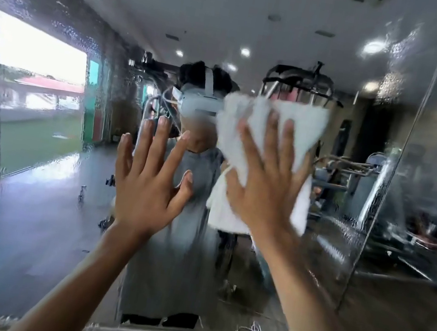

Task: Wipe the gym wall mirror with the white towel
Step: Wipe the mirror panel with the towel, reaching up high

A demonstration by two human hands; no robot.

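Pressing towel (274,134) under R hand (263,184).

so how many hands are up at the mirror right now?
2. The left hand, bare with fingers spread, is left of the white towel. The right hand presses that towel flat against the mirror.

Bright window (40,49) at left, recessed ceiling lights (245,52), dark weight machine (300,83) at centre-right — glossy grey floor (28,220)

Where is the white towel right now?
In the head view the towel is right of centre, pressed against the mirror under the right hand, beside the bare left hand.
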